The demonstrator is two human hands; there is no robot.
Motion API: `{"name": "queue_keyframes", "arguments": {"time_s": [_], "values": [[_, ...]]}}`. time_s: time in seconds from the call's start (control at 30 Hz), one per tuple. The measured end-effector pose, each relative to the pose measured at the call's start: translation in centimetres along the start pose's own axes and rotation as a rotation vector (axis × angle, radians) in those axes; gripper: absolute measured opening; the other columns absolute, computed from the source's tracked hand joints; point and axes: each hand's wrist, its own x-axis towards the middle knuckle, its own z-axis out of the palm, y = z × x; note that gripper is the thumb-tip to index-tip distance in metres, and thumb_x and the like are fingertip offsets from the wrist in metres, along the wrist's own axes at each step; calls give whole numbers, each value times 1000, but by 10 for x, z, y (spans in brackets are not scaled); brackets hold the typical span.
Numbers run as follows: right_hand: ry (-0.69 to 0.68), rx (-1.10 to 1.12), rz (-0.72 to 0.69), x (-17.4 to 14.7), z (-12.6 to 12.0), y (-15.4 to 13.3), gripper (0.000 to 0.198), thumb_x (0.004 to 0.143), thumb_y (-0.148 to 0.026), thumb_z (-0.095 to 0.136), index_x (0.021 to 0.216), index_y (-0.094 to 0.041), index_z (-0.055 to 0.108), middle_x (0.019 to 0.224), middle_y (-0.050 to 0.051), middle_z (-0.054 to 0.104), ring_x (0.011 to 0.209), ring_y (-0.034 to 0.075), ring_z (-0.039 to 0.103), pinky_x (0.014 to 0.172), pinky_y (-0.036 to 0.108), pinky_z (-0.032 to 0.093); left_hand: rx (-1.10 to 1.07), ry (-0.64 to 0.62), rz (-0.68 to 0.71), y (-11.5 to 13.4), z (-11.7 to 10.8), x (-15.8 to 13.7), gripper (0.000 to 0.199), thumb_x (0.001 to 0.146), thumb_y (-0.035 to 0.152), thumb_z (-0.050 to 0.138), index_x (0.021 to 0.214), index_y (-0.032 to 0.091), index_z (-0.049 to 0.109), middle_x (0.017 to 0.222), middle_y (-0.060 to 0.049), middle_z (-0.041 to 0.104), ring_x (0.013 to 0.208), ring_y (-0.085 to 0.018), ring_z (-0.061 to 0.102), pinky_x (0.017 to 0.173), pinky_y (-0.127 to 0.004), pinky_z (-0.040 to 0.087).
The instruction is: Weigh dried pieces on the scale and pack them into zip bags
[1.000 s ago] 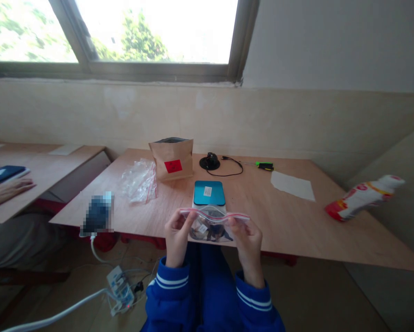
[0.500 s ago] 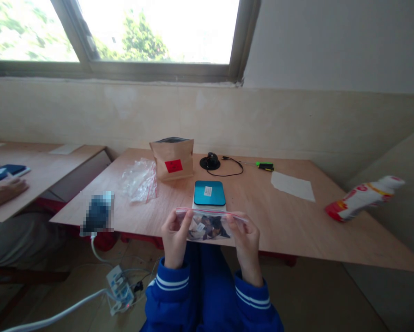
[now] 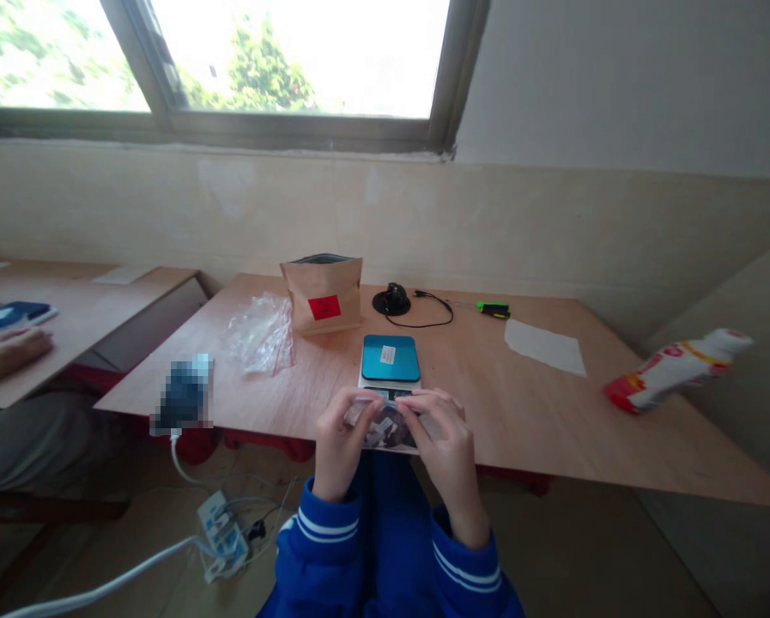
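Along the zip bag (image 3: pixel 385 427), hands closer together now.

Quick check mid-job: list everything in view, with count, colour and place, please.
zip bag: 1, clear with dark contents, held in both hands at the near table edge
scale: 1, teal top, just behind the bag
paper pouch: 1, brown with red label, upright at the back
empty bags: heap, clear with red strips, left of the pouch
black cable device: 1, back centre
green tool: 1, back right
paper sheet: 1, white, right
packet: 1, white and red, far right
table: 1, wood
left hand: gripping the bag
right hand: gripping the bag
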Motion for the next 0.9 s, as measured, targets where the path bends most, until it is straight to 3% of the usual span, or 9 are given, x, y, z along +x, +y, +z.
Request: {"name": "queue_keyframes", "arguments": {"time_s": [0.17, 0.33, 0.6, 0.9], "values": [[59, -1, 60, -3, 5, 0, 12, 89, -25, 58, 80, -23, 65, 78, 1, 71, 78, 18, 63, 78, 33, 45, 35, -18, 32, 3, 1, 1, 14, 84, 33, 62, 85, 20, 69, 84, -4, 69, 82, -17, 65, 74, -25, 50], [165, -69, 45, -4, 12, -3, 17, 91, -21, 55, 76, -22, 63, 73, 0, 69, 74, 17, 62, 78, 33, 42, -40, 3, -30, 3, 9, -1, 17, 83, 35, 62, 86, 20, 68, 82, -4, 69, 77, -16, 66, 66, -24, 51], [-43, 9, -10, 16, 19, -2, 15, 91, -29, 56, 83, -22, 67, 81, 2, 72, 81, 19, 63, 79, 33, 45, 7, 92, -12, -3, 9, 6, 16, 83, 35, 62, 85, 20, 69, 82, -3, 69, 75, -15, 65, 65, -23, 50], [68, 43, 3, 24, 30, -4, 24, 91, -24, 51, 74, -23, 67, 73, 2, 70, 73, 18, 62, 73, 32, 46, -42, 190, -46, -1, 1, 7, 20, 83, 39, 61, 89, 20, 67, 81, -2, 70, 71, -14, 66, 64, -22, 50]]}}
